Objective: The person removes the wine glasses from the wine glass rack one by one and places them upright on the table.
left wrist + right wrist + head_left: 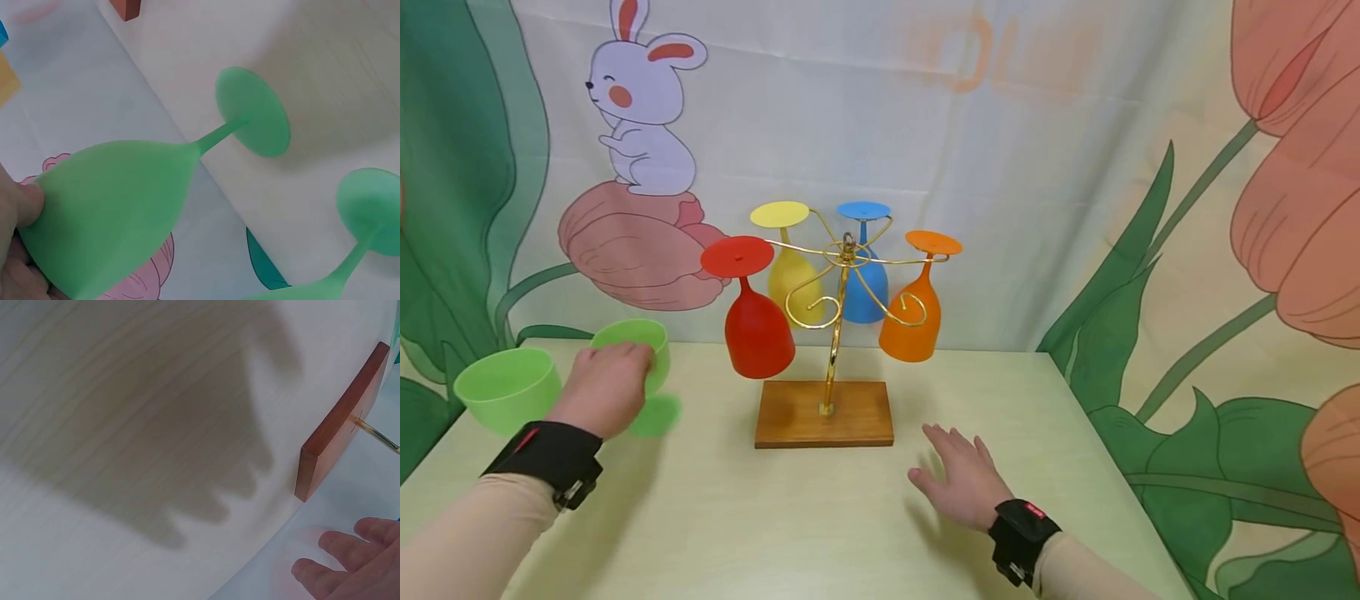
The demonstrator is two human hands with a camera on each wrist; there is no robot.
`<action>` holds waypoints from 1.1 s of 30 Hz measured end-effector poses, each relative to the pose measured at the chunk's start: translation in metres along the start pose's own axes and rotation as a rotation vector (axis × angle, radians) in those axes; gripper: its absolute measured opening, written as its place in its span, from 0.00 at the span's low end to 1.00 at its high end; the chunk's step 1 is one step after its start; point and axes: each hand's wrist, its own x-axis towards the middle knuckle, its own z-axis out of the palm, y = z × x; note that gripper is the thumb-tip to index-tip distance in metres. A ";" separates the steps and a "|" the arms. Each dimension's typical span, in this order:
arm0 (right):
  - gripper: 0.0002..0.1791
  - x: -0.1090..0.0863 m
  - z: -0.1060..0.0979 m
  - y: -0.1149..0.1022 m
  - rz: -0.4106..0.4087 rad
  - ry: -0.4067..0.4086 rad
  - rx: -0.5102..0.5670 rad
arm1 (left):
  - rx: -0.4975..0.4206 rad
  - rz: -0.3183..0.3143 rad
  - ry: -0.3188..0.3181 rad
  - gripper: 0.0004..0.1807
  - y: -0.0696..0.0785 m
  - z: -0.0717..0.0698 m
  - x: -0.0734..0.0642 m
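My left hand point(604, 387) grips a green plastic goblet point(659, 360) by its bowl near the rim, at the left of the table. In the left wrist view the thumb presses the outside of the bowl point(119, 206), and the stem and round foot point down toward the tabletop. A second green goblet point(505, 392) stands upright just left of that hand. My right hand point(964, 482) hovers over the table, fingers spread and holding nothing, in front and to the right of the rack's wooden base point(790, 421). Its shadow falls on the tabletop in the right wrist view.
A brass goblet rack point(835, 346) stands mid-table. From its curled arms hang, upside down, a red goblet point(758, 333), a yellow goblet point(790, 271), a blue goblet point(863, 292) and an orange goblet point(917, 321). Behind is a printed curtain point(1000, 183).
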 end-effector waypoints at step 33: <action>0.42 -0.001 0.007 0.007 -0.005 -0.038 -0.013 | -0.066 0.017 0.268 0.33 0.056 -0.036 0.011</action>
